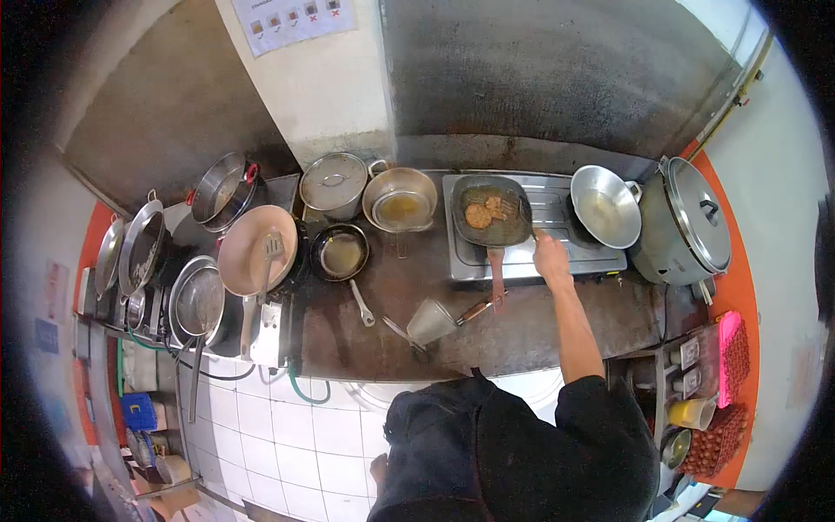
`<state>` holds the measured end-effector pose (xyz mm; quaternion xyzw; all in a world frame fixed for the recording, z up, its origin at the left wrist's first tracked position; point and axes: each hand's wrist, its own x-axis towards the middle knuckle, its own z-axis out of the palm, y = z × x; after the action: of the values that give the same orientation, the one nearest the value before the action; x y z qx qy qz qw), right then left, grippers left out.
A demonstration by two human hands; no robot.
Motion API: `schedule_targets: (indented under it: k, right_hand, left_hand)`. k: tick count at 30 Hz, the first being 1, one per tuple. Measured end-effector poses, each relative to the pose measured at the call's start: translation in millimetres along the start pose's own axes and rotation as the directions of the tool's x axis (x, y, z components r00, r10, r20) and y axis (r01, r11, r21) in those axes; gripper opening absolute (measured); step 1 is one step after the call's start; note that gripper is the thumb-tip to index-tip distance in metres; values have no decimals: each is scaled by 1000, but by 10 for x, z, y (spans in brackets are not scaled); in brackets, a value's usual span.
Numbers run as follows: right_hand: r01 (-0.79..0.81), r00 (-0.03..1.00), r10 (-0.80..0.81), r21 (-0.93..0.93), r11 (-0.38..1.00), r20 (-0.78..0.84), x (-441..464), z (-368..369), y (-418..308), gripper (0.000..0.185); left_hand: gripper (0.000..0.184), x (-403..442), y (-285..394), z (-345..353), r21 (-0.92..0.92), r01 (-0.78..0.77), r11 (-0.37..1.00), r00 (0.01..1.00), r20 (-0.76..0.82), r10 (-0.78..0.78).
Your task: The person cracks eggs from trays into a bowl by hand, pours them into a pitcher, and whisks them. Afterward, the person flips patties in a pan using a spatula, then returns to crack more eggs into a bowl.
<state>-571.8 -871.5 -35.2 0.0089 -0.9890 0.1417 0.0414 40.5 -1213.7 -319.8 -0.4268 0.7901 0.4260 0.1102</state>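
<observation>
My right hand [550,257] is closed round the handle of a dark slotted spatula [508,211], whose head rests in the square grill pan [513,233]. Browned pieces of food [477,216] lie in that pan, beside the spatula head. The pan sits on the left part of the steel stove [551,206], its reddish handle pointing toward the counter's front. Low beside my body, my left hand [378,468] shows only in part, over the tiled floor; its fingers cannot be made out.
Right of the grill pan are a silver wok [606,207] and a large lidded pot [696,213]. To the left stand a lidded pot [334,184], a strainer pan [400,200], a black pan [340,253] and a beige pan [257,252]. A cup [431,323] lies near the front edge.
</observation>
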Motion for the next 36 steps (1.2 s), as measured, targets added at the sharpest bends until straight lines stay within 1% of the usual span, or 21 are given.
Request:
schedule_targets:
  k: [3,5,6,7,8,9,12,13,14,15,16,17,19,21,23,26,27,29,33,34,36]
  right_hand:
    - [20,1000,-20,37,999,-12,29,152,199,44]
    - [107,979,-77,153,983,-189,42,354,303,42]
    - [107,978,-76,151,983,-192,54,389,319,42]
    - [-172,984,169,557,812,58,34,401,273,42]
    - [-465,884,275,770,436,377,-9,400,197,42]
    - [-513,846,298,826,233,441,-67,418,101,42]
    - [-535,831,310,815,223,462,-101,528,81,43]
    - [-519,854,305,720,460,421,-62,617,151,44]
    - [-523,852,306,718,459,425,-30,759,236,44]
    - [-225,974,179,516,826,138,-13,921,339,42]
    - [90,994,-79,140,986,-79,-24,917,324,40]
    - [88,994,-78,140,986,-76,-27,898,318,40]
    - [-88,981,67,111,990,185,7,809,249,38]
    - [-71,978,55,75,995,200,20,723,158,36]
    - [-77,964,75,0,997,257,99,772,179,33]
    - [-84,960,91,-38,996,264,154,510,19,33]
    - [-29,959,45,-59,998,279,247,635,111,31]
    - [-36,939,54,-60,998,339,345,770,245,31]
    - [-97,897,128,-95,991,422,348,654,107,31]
    - [-96,898,127,-95,991,421,337,702,148,31]
    - [33,949,-9,-71,997,315,354,870,320,27]
  left_hand:
    - [31,-42,11,40,-3,4,1000,1000,4,-4]
    - [31,-37,32,49,0,-1,1000,1000,7,1]
    - [31,-30,39,56,0,-3,1000,1000,8,3]
    - [31,-34,51,54,-3,-2,1000,1000,8,2]
    - [31,-34,49,62,-1,-3,1000,1000,9,3]
    - [31,-30,45,62,-3,-3,1000,1000,9,3]
    - [31,-21,33,33,-8,4,1000,1000,11,-4]
    - [31,-17,55,7,-9,9,1000,1000,7,-9]
    - [31,-15,57,-10,-13,14,1000,1000,13,-14]
    - [31,-22,54,-29,-13,20,1000,1000,13,-20]
    - [31,-31,37,-44,-15,26,1000,1000,16,-25]
    - [31,-33,24,-56,-18,32,999,999,16,-32]
    - [31,-46,21,-82,-39,54,998,998,20,-53]
    - [31,-15,-45,-55,-151,92,984,996,26,-89]
    - [32,-75,-73,-11,-120,77,990,997,30,-74]
    - [34,-79,-38,16,-8,-68,998,998,-11,68]
    - [35,-97,-47,37,27,-116,993,993,-25,117]
    - [36,-103,-49,59,108,-234,966,969,-53,240]
    - [39,-44,46,89,358,-461,812,854,-67,515]
    - [39,-36,49,50,259,-389,884,906,-68,418]
    - [38,37,52,39,-78,-84,993,996,-17,83]
